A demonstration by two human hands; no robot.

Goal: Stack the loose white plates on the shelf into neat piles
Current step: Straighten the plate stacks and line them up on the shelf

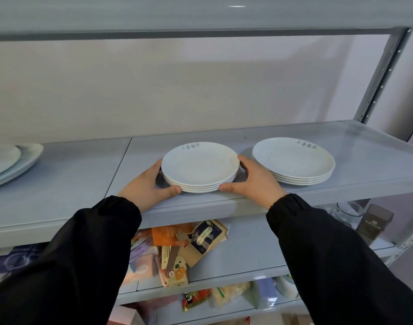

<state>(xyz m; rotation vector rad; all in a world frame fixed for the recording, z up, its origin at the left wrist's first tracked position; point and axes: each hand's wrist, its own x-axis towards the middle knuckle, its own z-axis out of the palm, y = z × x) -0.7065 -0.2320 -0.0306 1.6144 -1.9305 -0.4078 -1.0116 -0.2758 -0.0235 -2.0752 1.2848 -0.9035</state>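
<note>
Your grey metal shelf [224,137] carries two piles of white plates: one pile [200,167] near the front edge at mid-shelf, another [293,161] just beside it toward the right end. At the left end lie larger pale plates [11,161].

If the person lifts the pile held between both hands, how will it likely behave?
The held pile of about four glazed-looking plates is probably rigid, fairly heavy and breakable. Its smooth rims may slip, so the left hand and right hand gripping opposite sides seems sensible.

Glossy white ceramic plates [200,166]; smooth painted-metal shelf [365,160] (faintly sheened)
</note>
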